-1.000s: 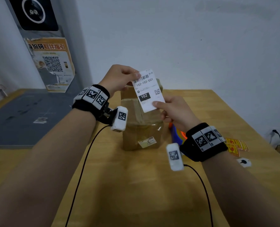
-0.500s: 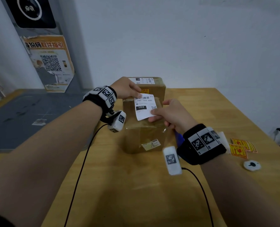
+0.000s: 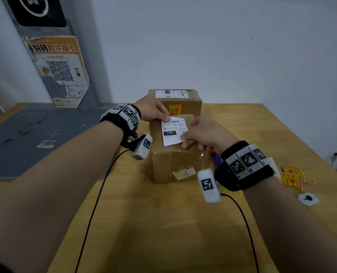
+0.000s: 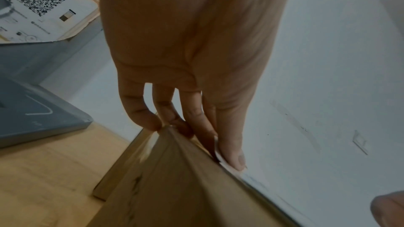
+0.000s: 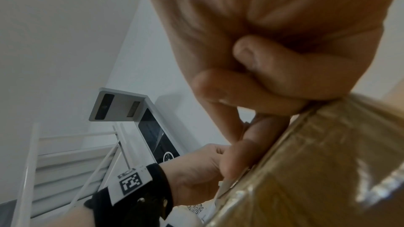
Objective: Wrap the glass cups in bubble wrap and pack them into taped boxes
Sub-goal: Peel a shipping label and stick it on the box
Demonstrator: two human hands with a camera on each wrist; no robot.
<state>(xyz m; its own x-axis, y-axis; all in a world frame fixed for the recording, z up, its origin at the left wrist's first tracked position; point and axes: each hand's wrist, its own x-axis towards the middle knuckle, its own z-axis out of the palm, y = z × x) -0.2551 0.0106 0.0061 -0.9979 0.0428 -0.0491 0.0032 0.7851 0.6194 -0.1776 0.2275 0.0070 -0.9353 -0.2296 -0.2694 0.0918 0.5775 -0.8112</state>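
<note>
A taped brown cardboard box [image 3: 173, 164] stands in the middle of the wooden table [image 3: 163, 223]. A white shipping label [image 3: 173, 133] printed "102" lies on its top. My left hand [image 3: 154, 110] pinches the label's far left corner, thumb on the label [image 4: 237, 160] and fingers at the box's corner. My right hand [image 3: 205, 134] pinches the label's near right corner with its other fingers curled against the box's edge [image 5: 317, 144]. A second taped box [image 3: 183, 101], with its own label and an orange fragile sticker, stands right behind. No glass cups or bubble wrap are in view.
Orange fragile stickers [image 3: 293, 176] and a small white round object [image 3: 308, 199] lie on the table at the right. Something blue and orange [image 3: 216, 159] peeks out behind my right wrist. A grey mat [image 3: 35, 140] and a QR-code poster [image 3: 59, 71] are at the left.
Both hands have brought the label down from in front of me onto the top of the near box. The head view has tilted down.
</note>
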